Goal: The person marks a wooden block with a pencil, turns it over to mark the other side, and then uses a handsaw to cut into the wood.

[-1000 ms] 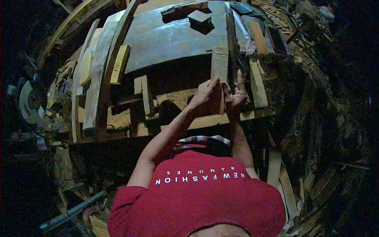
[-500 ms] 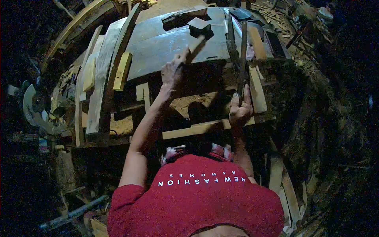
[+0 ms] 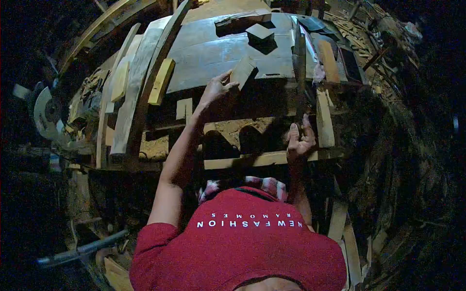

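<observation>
My left hand (image 3: 219,90) grips a small flat wooden block (image 3: 244,72) by its left edge, thumb and fingers closed on it. The block is tilted, its broad face showing, over the front edge of a grey board-topped bench (image 3: 204,58). My right hand (image 3: 301,141) has its thumb and a finger at the lower end of a long, dark, narrow strip (image 3: 300,72). That strip points away from me across the bench's front edge; its kind is too dark to make out. A diamond-shaped block (image 3: 260,32) rests farther back on the bench.
Long planks (image 3: 138,92) and a yellowish wood piece (image 3: 161,81) lie at left. An orange-brown piece (image 3: 328,60) and a dark flat rectangle (image 3: 350,64) are at right. A pale crossbar (image 3: 242,160) runs in front of me. A circular saw-like disc (image 3: 44,110) stands far left.
My left hand has turned the wooden block from edge-on to broad face and drawn it nearer. My right hand has come slightly toward me with the dark strip. The view has shifted.
</observation>
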`<control>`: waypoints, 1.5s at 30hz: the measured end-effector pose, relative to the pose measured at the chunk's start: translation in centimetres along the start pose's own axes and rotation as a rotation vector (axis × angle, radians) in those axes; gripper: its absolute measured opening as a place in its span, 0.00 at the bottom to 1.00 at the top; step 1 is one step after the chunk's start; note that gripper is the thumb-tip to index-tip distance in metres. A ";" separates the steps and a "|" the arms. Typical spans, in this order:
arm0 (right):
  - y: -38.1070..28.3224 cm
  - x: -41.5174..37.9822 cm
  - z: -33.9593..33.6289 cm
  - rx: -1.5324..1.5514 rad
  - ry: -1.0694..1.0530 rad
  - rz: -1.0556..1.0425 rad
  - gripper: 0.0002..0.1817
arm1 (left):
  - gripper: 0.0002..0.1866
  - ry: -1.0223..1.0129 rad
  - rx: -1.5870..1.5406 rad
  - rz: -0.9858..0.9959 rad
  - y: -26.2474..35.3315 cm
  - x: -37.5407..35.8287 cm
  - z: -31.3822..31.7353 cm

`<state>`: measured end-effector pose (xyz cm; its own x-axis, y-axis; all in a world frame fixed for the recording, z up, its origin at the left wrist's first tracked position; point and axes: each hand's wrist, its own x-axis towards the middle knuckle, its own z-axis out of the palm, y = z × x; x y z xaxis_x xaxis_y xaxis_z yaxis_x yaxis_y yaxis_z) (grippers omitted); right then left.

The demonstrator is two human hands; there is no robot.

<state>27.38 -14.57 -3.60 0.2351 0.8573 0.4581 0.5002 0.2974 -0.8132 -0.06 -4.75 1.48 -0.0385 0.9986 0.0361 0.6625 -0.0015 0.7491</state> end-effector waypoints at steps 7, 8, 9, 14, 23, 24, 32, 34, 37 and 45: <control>0.1 0.9 -0.7 0.084 0.023 -0.056 0.18 | 0.29 -0.108 -0.187 -0.149 2.0 -0.9 -1.4; -1.7 1.5 -1.6 0.114 -0.040 0.042 0.18 | 0.29 -0.136 -0.192 -0.125 2.3 -0.9 -1.6; -2.8 1.9 -2.2 0.141 -0.103 0.139 0.18 | 0.29 -0.136 -0.190 -0.129 0.9 -0.3 -1.3; -2.1 2.3 -2.0 0.730 -0.150 0.135 0.22 | 0.25 -0.029 0.307 0.096 1.6 0.5 -3.2; 4.3 -1.0 1.5 0.926 -0.315 0.488 0.26 | 0.22 0.238 0.633 0.317 -1.7 1.6 -2.1; 7.2 -1.7 2.6 1.332 -0.299 0.577 0.26 | 0.24 0.110 0.611 0.159 -0.8 1.8 -2.1; -1.3 2.0 5.8 0.464 -0.137 -0.178 0.17 | 0.25 0.288 0.569 0.185 0.0 1.3 -0.2; -4.9 3.4 4.1 -0.021 -0.322 -0.066 0.14 | 0.25 0.334 0.501 0.196 -0.3 1.5 0.1; -6.9 5.2 5.0 0.021 -0.292 -0.245 0.15 | 0.27 0.276 0.387 0.129 -0.4 1.6 0.1; -7.5 7.9 6.8 -0.170 -0.489 -0.238 0.22 | 0.29 0.489 0.612 0.220 -0.2 1.1 0.9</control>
<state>19.80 -7.12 3.65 -0.2931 0.8818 0.3696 0.6287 0.4690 -0.6203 0.46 -3.60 0.82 -0.0880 0.8426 0.5313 0.9791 -0.0250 0.2018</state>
